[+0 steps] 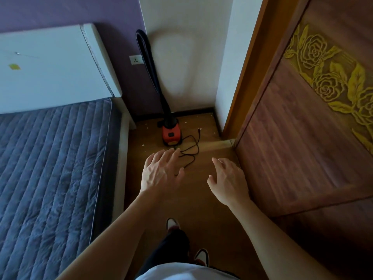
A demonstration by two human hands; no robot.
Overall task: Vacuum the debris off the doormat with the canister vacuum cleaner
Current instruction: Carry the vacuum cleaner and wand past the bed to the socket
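A small red and black canister vacuum (171,134) stands on the wooden floor in the corner ahead. Its black hose (148,67) rises in a loop against the white wall. A thin black power cord (190,149) lies loosely coiled on the floor to the vacuum's right. My left hand (161,170) reaches forward with fingers spread, above the floor just short of the vacuum and holding nothing. To the right, near the door, my right hand (228,178) is also held out, open and empty. Small pale crumbs (143,145) are scattered on the floor by the vacuum. No doormat is in view.
A bed with a blue quilted cover (52,168) and a white headboard (56,65) fills the left side. A carved wooden door (314,128) stands open on the right. A wall socket (136,60) sits on the purple wall beside the hose. My feet (173,224) stand on the narrow floor strip.
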